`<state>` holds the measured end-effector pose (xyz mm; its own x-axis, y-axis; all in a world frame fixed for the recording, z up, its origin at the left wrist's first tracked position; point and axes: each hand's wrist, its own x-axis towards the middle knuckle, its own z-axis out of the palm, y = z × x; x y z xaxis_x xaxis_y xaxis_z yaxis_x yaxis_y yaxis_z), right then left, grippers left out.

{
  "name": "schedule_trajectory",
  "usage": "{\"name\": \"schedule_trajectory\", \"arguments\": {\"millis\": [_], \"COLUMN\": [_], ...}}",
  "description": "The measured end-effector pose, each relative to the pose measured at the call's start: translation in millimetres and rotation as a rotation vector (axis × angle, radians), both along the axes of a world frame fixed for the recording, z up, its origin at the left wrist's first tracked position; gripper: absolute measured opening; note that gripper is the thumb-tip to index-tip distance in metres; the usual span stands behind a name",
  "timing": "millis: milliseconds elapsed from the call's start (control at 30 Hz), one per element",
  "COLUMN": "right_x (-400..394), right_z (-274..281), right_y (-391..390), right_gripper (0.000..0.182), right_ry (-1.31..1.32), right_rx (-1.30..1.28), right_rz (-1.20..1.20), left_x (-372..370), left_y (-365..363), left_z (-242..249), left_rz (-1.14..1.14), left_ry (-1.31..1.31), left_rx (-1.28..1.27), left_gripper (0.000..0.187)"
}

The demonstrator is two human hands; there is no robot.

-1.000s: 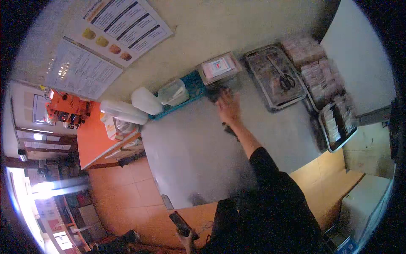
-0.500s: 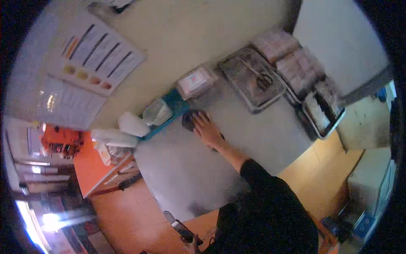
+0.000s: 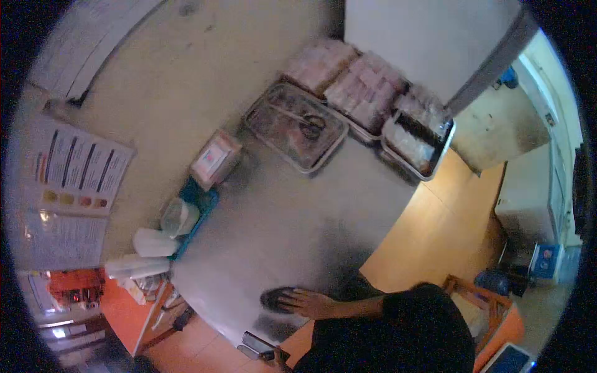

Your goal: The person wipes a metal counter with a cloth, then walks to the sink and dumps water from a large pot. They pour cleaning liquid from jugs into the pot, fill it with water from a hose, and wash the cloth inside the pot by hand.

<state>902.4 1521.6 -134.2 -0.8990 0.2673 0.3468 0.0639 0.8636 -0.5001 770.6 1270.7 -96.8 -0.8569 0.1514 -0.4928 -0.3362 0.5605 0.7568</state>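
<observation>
My right hand lies over a dark wad that looks like a cloth, pressing it on the metal table near its front edge. The fingers rest on top of the wad, and its exact kind is blurred. At the bottom, past the table's edge, my left hand is closed around a flat dark thing like a phone in a flip case. Only part of that hand shows.
At the back stand a shallow tray with scissors, several packed trays and an open-topped container. Along the wall are a labelled box, a teal tray, a clear tub and white bundles.
My right hand has drawn the dark cloth from near the teal tray towards the table's front edge. The view has turned and shifted right. My left hand still holds the phone-like thing.
</observation>
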Motion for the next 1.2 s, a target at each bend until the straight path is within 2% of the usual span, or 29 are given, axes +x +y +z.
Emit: {"name": "schedule_trajectory", "arguments": {"millis": [33, 100, 133, 200, 233, 267, 300, 333, 367, 433, 500, 533, 600, 700, 733, 767, 800, 867, 900, 967, 1000, 1067, 1100, 1167, 1200], "right_x": [-1, 0, 21, 58, 81, 111, 129, 147, 169, 193, 206, 210, 216, 197, 181, 160, 141, 98, 79, 48, 45, 41, 51, 88, 106], "right_z": [7, 17, 9, 9, 22, -9, -14, -53, -42, -14, -6, -7, -15, -22, -34, -42, -34, -46, -52, -50, -51, -52, -45, -33, -35], "right_y": [8, 42, 65, 128, 160, 191, 218, 255, 270, 264, 240, 229, 209, 174, 162, 146, 129, 83, 61, 18, -1, -27, -34, -46, -46], "right_gripper": [0.036, 0.038, 0.037, 0.041, 0.047, 0.052, 0.047, 0.039, 0.032, 0.032, 0.032, 0.032, 0.032, 0.032, 0.033, 0.034, 0.033, 0.031, 0.029, 0.026, 0.026, 0.025, 0.025, 0.020, 0.020], "right_ry": [-0.005, -0.250, -0.238, -0.409, -0.455, -0.165, -0.139, -0.195, -0.104, -0.039, -0.091, -0.088, 0.069, 0.043, 0.090, 0.138, 0.078, 0.087, 0.114, 0.134, 0.136, 0.125, 0.131, 0.094, 0.093], "right_rx": [-0.004, 0.063, 0.057, -0.312, -0.269, -0.180, -0.040, 0.184, 0.153, 0.162, 0.159, 0.164, 0.116, 0.158, 0.004, -0.152, -0.316, -0.383, -0.298, -0.152, -0.154, -0.148, -0.143, -0.072, -0.058], "right_rz": [-0.021, 0.017, -0.158, -0.437, -0.633, -0.685, -0.834, -0.952, -1.044, -1.110, -1.325, -1.323, -1.508, -1.584, -1.603, -1.614, -1.527, -1.288, -1.148, -0.863, -0.842, -0.488, -0.494, -0.361, -0.399], "left_x": [-1, -1, -2, -3, -3, -3, -1, 0, 1, -11, -18, -8, 23, 32, 26, 14, 7, 24, 33, 16, 13, 2, -4, -18, -18], "left_y": [5, 17, 22, 30, 35, 40, 44, 44, 45, 33, 21, 25, 55, 49, 46, 39, 34, 68, 84, 91, 102, 127, 140, 160, 174], "left_z": [-1, -3, -4, -6, -7, -7, -9, -11, -14, -31, -51, -40, 5, -5, -21, -50, -66, -26, -9, -42, -45, -57, -71, -85, -88], "left_rz": [-0.007, -0.004, -0.003, -0.016, -0.020, -0.020, -0.019, -0.017, -0.020, -0.055, -0.119, -0.117, -0.132, -0.156, -0.161, -0.244, -0.322, -0.321, -0.316, -0.325, -0.365, -0.394, -0.386, -0.449, -0.507], "left_ry": [-0.010, -0.019, -0.025, -0.030, -0.030, -0.033, -0.037, -0.029, -0.019, 0.048, 0.122, 0.121, -0.049, 0.025, 0.025, 0.104, 0.186, 0.206, 0.217, 0.529, 0.549, 0.602, 0.631, 0.624, 0.610], "left_rx": [-0.002, 0.009, 0.009, 0.021, 0.031, 0.045, 0.057, 0.070, 0.084, 0.086, 0.093, 0.098, 0.157, 0.280, 0.292, 0.309, 0.327, 0.286, 0.230, -0.036, -0.111, -0.221, -0.253, -0.270, -0.293], "left_gripper": [0.062, 0.062, 0.062, 0.062, 0.062, 0.062, 0.062, 0.062, 0.062, 0.061, 0.060, 0.060, 0.058, 0.069, 0.069, 0.061, 0.054, 0.057, 0.060, 0.074, 0.081, 0.089, 0.091, 0.092, 0.094]}}
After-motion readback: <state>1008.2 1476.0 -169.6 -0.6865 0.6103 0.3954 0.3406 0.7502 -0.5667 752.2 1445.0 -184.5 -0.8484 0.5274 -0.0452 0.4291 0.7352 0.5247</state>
